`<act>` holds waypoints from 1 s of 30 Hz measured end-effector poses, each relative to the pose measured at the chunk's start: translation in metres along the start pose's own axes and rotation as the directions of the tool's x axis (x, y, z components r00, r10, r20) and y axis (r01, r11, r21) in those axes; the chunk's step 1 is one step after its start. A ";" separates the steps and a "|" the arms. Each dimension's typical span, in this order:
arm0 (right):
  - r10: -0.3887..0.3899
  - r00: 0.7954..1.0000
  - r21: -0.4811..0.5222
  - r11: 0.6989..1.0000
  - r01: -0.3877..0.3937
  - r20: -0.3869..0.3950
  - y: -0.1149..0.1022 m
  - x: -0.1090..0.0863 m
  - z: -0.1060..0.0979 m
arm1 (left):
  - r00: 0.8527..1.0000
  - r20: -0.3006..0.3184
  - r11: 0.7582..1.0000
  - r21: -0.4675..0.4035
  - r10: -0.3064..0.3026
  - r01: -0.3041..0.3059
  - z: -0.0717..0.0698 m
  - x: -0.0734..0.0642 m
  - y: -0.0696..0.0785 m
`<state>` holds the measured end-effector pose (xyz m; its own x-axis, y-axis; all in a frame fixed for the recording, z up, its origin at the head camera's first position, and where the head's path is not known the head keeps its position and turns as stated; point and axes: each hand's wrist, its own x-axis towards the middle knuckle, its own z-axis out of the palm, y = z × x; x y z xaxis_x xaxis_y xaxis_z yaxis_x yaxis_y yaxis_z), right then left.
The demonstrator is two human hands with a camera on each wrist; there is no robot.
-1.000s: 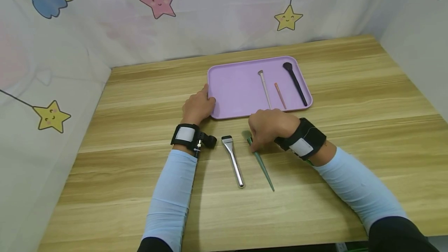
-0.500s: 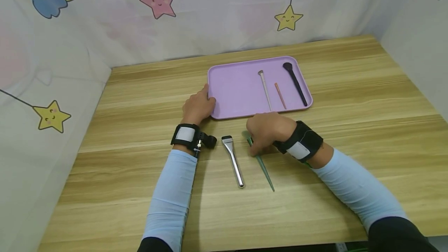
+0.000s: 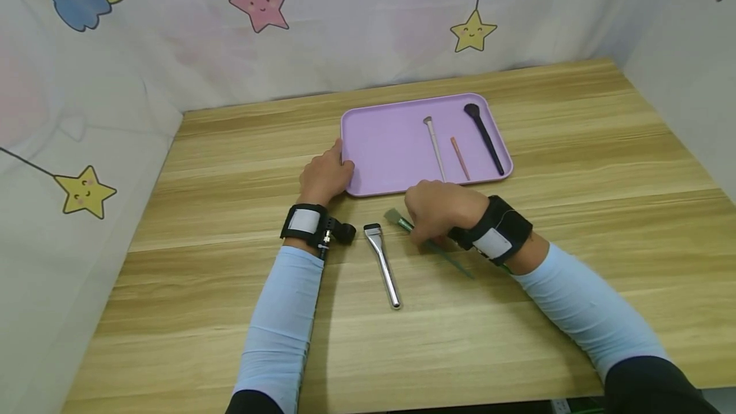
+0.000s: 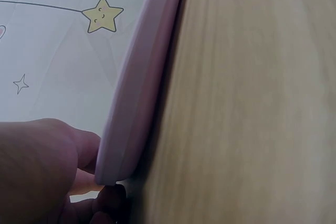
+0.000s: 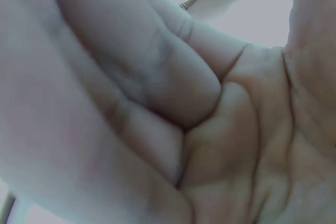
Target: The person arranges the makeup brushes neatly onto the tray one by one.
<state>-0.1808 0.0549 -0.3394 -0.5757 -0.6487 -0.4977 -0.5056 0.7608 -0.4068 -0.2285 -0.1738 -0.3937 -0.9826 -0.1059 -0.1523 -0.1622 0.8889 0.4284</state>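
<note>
A purple tray (image 3: 385, 145) lies toward the back of the table. My left hand (image 3: 324, 174) grips its near left corner; in the left wrist view the thumb (image 4: 86, 148) is against the rim and the other fingers are partly hidden. In front of the tray my right hand (image 3: 439, 209) pinches a green makeup brush (image 3: 398, 218) by its handle, bristles pointing to the far left. Its palm and curled fingers fill the right wrist view, where the pinch itself is hidden. A silver makeup brush (image 3: 384, 267) with flat black bristles lies on the table between the two forearms.
In the tray's right half lie a slim white makeup brush (image 3: 434, 145), a short orange-pink stick (image 3: 460, 158) and a black makeup brush (image 3: 485, 139). The wooden table (image 3: 230, 165) meets a white curtain (image 3: 345, 37) printed with stars at the back.
The green makeup brush has turned in my right hand: its bristles swung left and its tail end swung right and away from me. The left hand and tray stay put.
</note>
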 end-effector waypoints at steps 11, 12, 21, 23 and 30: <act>-0.006 0.990 0.035 0.999 0.011 -0.144 0.003 0.002 -0.006 | 1.000 0.003 1.000 -0.007 0.009 -0.009 0.000 -0.001 0.000; -0.008 0.987 0.039 0.999 0.014 -0.163 0.003 0.002 -0.006 | 1.000 0.002 1.000 -0.008 0.010 -0.010 -0.001 -0.001 0.000; -0.018 0.942 0.082 0.995 0.048 -0.335 0.008 0.005 -0.010 | 1.000 0.002 1.000 -0.007 0.011 -0.011 -0.002 -0.002 0.000; -0.010 0.927 0.104 0.993 0.053 -0.375 0.009 0.007 -0.011 | 1.000 0.001 1.000 -0.006 0.010 -0.010 -0.002 -0.002 0.000; 0.006 0.886 0.131 0.989 0.062 -0.463 0.015 0.009 -0.014 | 1.000 0.003 1.000 -0.006 0.008 -0.008 -0.001 -0.001 0.001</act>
<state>-0.2023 0.0603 -0.3388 -0.8107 -0.5788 -0.0884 -0.4521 0.7147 -0.5337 -0.2276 -0.1736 -0.3924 -0.9837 -0.0973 -0.1514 -0.1547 0.8869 0.4352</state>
